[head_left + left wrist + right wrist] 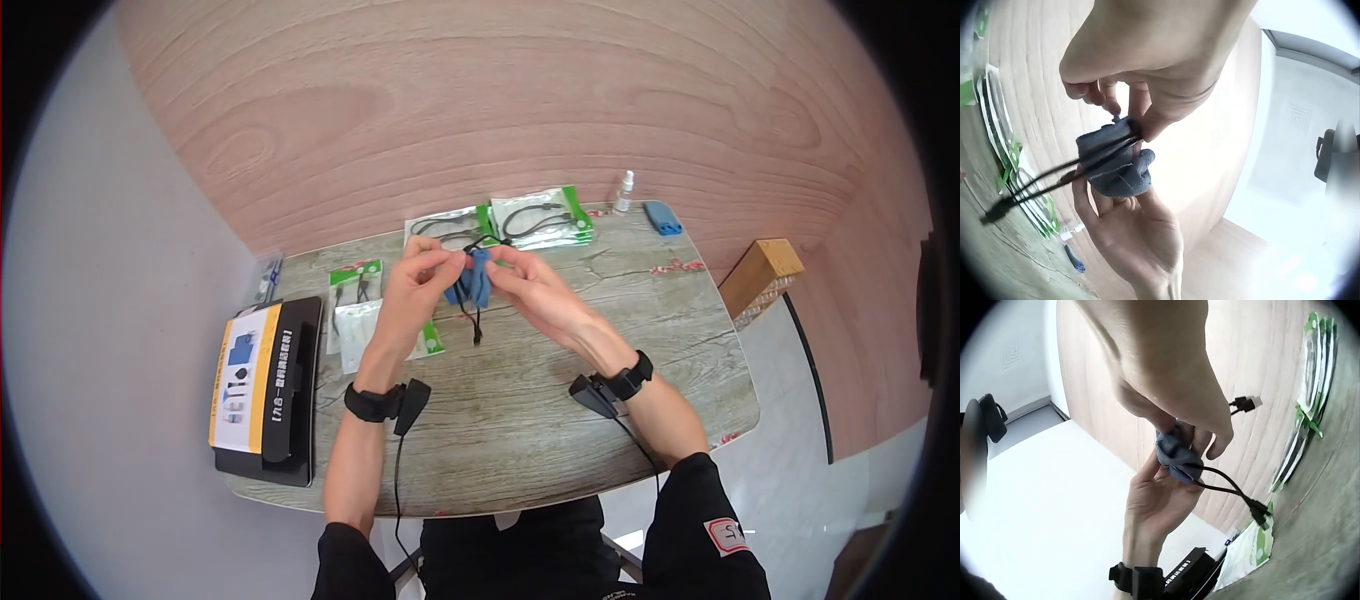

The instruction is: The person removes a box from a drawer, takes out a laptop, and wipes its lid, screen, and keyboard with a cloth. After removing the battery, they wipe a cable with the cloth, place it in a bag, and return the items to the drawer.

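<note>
A blue cloth (480, 282) is bunched up between both hands in front of the person, over the table. My left hand (410, 295) pinches it between thumb and fingers from the left. From the right, my right hand (540, 295) grips the same cloth. A black USB cable (1225, 481) runs through the folds. Its doubled strands and a plug dangle below the cloth in the head view, and a metal-tipped USB plug (1250, 404) sticks out behind the right hand. In the left wrist view the strands pass close by the left thumb.
Clear bags with black cables (540, 222) are stacked at the table's back edge, and more bags (360, 330) lie left. A black box (268, 385) with a yellow and white label sits at the left edge. Back right are a spray bottle (624, 195) and a blue object (662, 217).
</note>
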Tool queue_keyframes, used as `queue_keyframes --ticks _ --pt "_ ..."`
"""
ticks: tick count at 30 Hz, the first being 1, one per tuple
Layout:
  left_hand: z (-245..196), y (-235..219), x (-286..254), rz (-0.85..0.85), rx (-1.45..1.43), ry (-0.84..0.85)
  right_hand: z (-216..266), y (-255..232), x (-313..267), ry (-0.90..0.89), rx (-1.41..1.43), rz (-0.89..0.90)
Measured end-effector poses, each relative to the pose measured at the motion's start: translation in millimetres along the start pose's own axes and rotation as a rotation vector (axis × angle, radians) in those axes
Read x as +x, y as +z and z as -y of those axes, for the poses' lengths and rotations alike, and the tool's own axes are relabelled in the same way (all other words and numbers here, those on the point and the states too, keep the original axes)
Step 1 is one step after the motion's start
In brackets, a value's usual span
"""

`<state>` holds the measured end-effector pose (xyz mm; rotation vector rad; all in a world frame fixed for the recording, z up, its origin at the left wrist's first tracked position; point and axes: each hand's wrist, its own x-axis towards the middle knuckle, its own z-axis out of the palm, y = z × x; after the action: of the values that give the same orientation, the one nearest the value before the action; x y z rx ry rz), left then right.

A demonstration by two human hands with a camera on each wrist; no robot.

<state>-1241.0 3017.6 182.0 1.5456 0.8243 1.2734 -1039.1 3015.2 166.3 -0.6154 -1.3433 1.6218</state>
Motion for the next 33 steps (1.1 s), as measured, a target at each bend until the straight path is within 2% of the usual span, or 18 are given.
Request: queue_keyframes --ticks 6,11,15,18,21,24,27,30,33 --pt "1.3 0.2 -0.3 0.076 -0.005 -0.013 10.4 11.6 -6.5 0.129 0.070 0.108" --pt "0.9 4.0 -2.0 0.088 -0.015 -0.070 0.8 1.8 -2.6 0.137 -0.048 0.186" --pt "5.7 5.0 -0.3 -0.045 -0.032 -0.041 0.5 3.0 -1.3 0.035 -0.147 0.203" --pt "10.4 -4.4 3.6 -0.134 -0.082 -0.065 6.9 2.6 -4.8 0.039 -0.294 0.230" --pt "9.5 -17.4 4.7 -0.132 -0.307 -0.128 8.7 -6.1 -5.3 0.031 -0.598 0.194" --pt "-0.9 -23.7 3.9 -0.181 -0.334 -0.173 -8.5 -19.1 0.2 -0.080 -0.615 0.209" --pt "-3.1 -20.5 5.2 -0.220 -0.353 -0.166 -2.2 -18.7 0.4 0.027 -0.666 0.220" --pt "-7.2 -18.4 5.7 -0.256 -0.379 -0.131 -9.8 -22.5 1.4 0.018 -0.613 0.217" --pt "-9.8 -26.5 7.2 -0.273 -0.429 -0.091 -2.7 -25.2 -1.9 0.030 -0.703 0.254"
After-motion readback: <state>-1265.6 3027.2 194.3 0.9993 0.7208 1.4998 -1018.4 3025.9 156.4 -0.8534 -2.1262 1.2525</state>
